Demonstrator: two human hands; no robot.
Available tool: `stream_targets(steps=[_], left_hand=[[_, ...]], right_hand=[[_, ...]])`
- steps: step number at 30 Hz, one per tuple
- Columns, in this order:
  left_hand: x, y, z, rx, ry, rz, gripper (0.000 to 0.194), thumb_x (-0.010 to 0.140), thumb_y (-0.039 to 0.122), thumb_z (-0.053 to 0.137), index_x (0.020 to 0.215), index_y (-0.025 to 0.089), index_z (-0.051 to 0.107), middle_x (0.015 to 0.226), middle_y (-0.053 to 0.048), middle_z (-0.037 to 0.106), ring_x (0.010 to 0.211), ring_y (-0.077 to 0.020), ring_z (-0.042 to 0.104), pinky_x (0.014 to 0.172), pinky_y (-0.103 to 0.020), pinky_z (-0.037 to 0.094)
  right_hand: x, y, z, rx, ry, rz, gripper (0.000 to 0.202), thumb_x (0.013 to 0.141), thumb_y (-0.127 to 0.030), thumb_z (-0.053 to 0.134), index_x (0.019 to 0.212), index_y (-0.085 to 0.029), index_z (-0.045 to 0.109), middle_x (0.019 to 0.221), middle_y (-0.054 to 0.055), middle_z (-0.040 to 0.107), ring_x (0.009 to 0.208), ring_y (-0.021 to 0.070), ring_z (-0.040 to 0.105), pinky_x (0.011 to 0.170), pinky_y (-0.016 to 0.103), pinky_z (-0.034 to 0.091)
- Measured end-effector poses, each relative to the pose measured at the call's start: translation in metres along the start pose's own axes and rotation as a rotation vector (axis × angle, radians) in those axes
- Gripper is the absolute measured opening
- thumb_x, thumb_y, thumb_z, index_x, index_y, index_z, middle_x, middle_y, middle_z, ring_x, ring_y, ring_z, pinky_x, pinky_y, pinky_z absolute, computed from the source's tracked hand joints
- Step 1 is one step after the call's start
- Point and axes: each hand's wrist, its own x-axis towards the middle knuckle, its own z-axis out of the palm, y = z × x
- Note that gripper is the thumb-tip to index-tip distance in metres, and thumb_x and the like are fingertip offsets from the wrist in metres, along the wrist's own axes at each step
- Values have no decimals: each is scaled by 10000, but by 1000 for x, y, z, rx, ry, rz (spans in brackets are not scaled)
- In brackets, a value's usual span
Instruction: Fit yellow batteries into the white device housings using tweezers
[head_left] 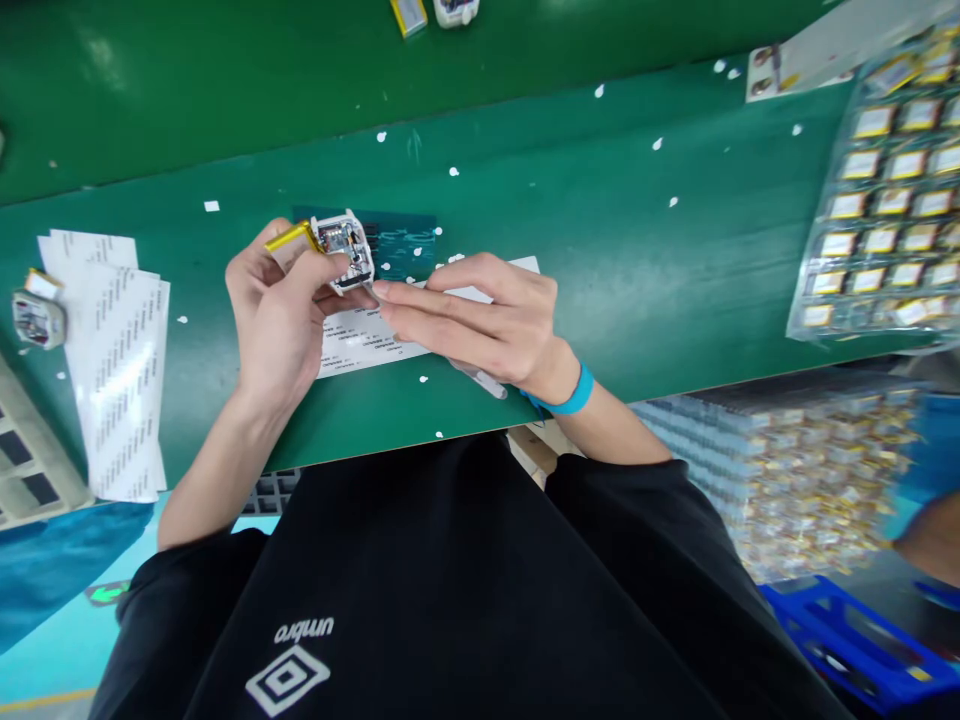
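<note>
My left hand (277, 310) is closed around a small white device housing (367, 250), its open side facing up with a circuit board inside. A yellow-edged battery pack (294, 246) sticks out at the housing's left, between my thumb and fingers. My right hand (480, 315) pinches a slim grey tool (487, 382), its back end showing below the palm. The fingertips and the tool's front end meet the housing's lower right corner; the exact tip is hard to make out. Under both hands lies a white printed label sheet (360, 345), beside a dark teal mat (409, 245).
On the left, white label strips (120, 370) lie near another housing (39, 318). A clear tray of battery packs (877, 220) sits at the right, below a metal bracket (802, 65). White dots are scattered over the green bench (637, 250). Another battery (409, 15) lies at the back.
</note>
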Motion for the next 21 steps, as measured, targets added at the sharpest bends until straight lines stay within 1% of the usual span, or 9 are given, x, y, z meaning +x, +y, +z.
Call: stream_targets(steps=[2,4,6,9,11,14,16,19,21], left_hand=[[-1,2,1,26,6,-8,467,836,658,762,846,238,556,921,42,759,1078,-243,744,782,-415,634],[-2,4,3,50,19,-10,479,849,680,739,863,234,565,917,42,755,1057,-232,744,781,-407,630],[-4,5,5,61,34,-22,484,851,682,743,861,233,563,902,42,747,1001,-215,743,772,-400,629],[-6,6,9,28,70,-12,450,845,595,806,820,232,542,795,49,697,790,-151,701,707,-367,617],[-7,6,10,-10,80,21,414,855,520,837,824,226,547,744,56,647,706,-115,662,684,-352,604],[-8,6,11,-13,58,40,412,883,541,827,885,217,572,777,52,644,749,-112,690,716,-351,613],[-11,5,12,-22,60,55,403,889,526,835,898,214,580,774,61,646,728,-103,693,726,-354,632],[-15,1,13,-102,45,86,327,902,415,854,889,209,601,762,83,647,651,-74,684,720,-338,659],[-5,-2,10,-144,17,102,334,889,440,863,897,204,627,771,80,673,640,-69,697,691,-299,678]], right_hand=[[1,-2,-2,8,11,-10,249,1052,-319,600,1236,-398,748,1217,-74,800,1006,169,742,822,344,643],[1,-2,-2,-11,51,-49,243,1050,-304,603,1216,-390,757,1202,-80,804,972,160,739,816,332,643],[1,-2,-1,-32,81,-65,251,1059,-295,583,1218,-379,758,1171,-76,812,948,154,731,819,330,648],[-1,-1,2,-42,71,-16,269,1082,-327,534,1236,-353,753,1144,-40,817,964,153,721,817,329,660],[-3,0,4,-39,96,-9,292,1096,-360,502,1250,-329,747,1148,-18,813,982,153,719,794,324,665],[-5,0,3,-45,148,-29,328,1112,-362,456,1295,-300,722,1166,-2,804,992,150,721,816,332,670],[-4,0,1,-51,169,-55,314,1107,-336,476,1317,-295,706,1175,-1,802,995,146,722,844,329,668],[1,-3,-2,-36,249,-133,281,1073,-246,557,1318,-271,693,1171,-11,804,991,129,721,838,288,660],[4,-3,-4,-44,309,-181,260,1051,-194,593,1285,-235,697,1154,-15,810,954,116,720,800,259,656]])
